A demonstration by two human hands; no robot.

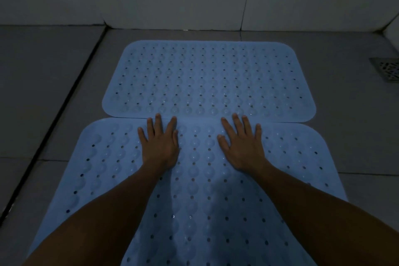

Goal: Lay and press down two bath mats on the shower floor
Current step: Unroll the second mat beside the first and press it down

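Pressing flat, fingers spread: left hand, right hand on near mat.

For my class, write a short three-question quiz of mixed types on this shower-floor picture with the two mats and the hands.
1. True or false: both hands lie flat, palms down, on the near mat.
2. Multiple choice: the floor drain sits A) at the left edge, B) at the right edge, C) under the far mat.
3. Fill in: the fingertips of the left hand and right hand reach the edge where the two mats ____.

Key: 1 true; 2 B; 3 meet.
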